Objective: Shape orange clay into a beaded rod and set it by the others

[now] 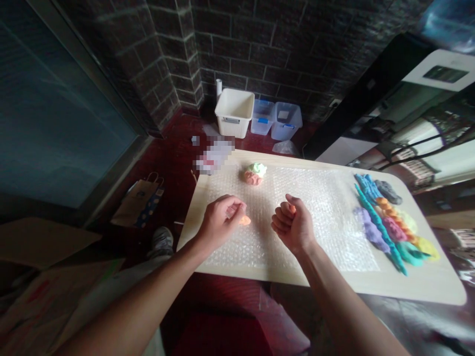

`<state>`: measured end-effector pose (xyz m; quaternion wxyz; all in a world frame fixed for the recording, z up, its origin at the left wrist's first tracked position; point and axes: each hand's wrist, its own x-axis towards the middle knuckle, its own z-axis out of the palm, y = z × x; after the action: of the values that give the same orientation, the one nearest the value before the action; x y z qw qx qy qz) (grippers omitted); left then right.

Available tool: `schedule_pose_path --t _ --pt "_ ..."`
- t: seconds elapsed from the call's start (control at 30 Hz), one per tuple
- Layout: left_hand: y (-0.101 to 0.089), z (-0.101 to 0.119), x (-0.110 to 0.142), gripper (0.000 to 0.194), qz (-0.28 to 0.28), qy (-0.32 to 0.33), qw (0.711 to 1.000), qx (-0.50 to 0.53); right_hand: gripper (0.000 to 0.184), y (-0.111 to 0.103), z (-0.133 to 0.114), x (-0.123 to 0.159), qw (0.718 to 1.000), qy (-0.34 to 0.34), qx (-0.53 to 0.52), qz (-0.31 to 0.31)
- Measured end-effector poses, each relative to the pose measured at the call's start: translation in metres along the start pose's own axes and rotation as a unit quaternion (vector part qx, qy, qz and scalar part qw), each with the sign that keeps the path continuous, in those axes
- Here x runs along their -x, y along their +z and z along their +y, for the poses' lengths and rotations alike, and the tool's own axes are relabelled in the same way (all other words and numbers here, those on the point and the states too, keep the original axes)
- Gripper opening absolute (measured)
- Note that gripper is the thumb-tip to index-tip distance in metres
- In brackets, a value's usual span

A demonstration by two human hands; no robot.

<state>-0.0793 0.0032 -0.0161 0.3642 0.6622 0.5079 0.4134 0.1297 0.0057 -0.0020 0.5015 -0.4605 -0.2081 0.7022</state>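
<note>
My left hand (223, 216) is over the left part of the bubble wrap, its fingers curled together in a pinch. A small piece of orange modelling clay (245, 221) shows at its fingertips. My right hand (294, 223) is closed in a loose fist with the thumb up, and a bit of orange clay (293, 209) peeks out between thumb and fingers. Beyond the hands, a lump of modelling clay (254, 174), pale green on top and salmon pink below, sits on the bubble wrap (326, 212).
At the right end of the table (438, 289) lie several coloured clay pieces, among them a long teal roll (382, 230), a purple lump (371, 230) and a twisted orange strip (395, 215). A cream bin (233, 126) and clear boxes (285, 129) stand behind; a paper bag (135, 205) is at left.
</note>
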Motion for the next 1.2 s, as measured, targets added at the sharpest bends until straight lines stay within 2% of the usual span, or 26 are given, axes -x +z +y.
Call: schedule_pose_path --t 0.13,0.27,0.33,0.4,0.53,0.63,0.7,0.8,0.93,1.07,1.13,1.2 --pt "0.0 -0.003 0.001 0.009 -0.033 0.082 0.991 -0.104 0.051 0.003 0.004 -0.001 0.999 -0.029 0.018 0.029" --pt "0.005 -0.009 0.006 0.032 -0.129 0.161 0.958 -0.199 0.044 0.003 0.006 -0.004 0.999 -0.026 0.018 0.027" --pt "0.008 -0.012 0.009 0.022 -0.165 0.178 0.942 -0.232 0.034 0.001 0.006 -0.005 1.0 -0.022 0.016 0.014" --pt "0.01 -0.015 0.009 0.013 -0.173 0.172 0.941 -0.236 0.026 0.0 0.005 -0.007 1.0 -0.02 0.017 0.003" --pt "0.009 -0.013 0.007 0.021 -0.129 0.138 0.969 -0.157 0.019 -0.004 0.003 -0.009 0.999 -0.027 0.032 0.008" --pt "0.004 -0.004 0.004 0.024 -0.091 0.082 0.989 -0.083 0.021 -0.008 0.003 -0.009 0.99 -0.081 0.106 0.036" --pt "0.001 0.003 0.002 0.032 -0.074 0.048 0.994 -0.057 0.026 -0.011 0.004 -0.006 0.974 -0.124 0.183 0.048" --pt "-0.002 0.009 0.002 0.052 -0.049 0.028 0.997 -0.049 0.036 -0.016 0.003 -0.002 0.923 -0.177 0.337 0.062" --pt "0.0 0.008 0.002 0.059 -0.027 -0.01 0.999 0.014 0.044 -0.023 0.004 -0.001 0.789 -0.257 0.553 0.078" --pt "0.004 0.005 0.0 0.056 -0.022 -0.095 0.98 0.172 0.043 -0.027 0.007 -0.005 0.672 -0.332 0.659 0.066" --pt "0.005 0.005 -0.002 0.055 -0.03 -0.136 0.958 0.252 0.044 -0.028 0.008 -0.006 0.635 -0.358 0.682 0.066" --pt "0.005 0.005 -0.004 0.056 -0.025 -0.159 0.936 0.312 0.043 -0.026 0.007 -0.006 0.632 -0.371 0.677 0.07"
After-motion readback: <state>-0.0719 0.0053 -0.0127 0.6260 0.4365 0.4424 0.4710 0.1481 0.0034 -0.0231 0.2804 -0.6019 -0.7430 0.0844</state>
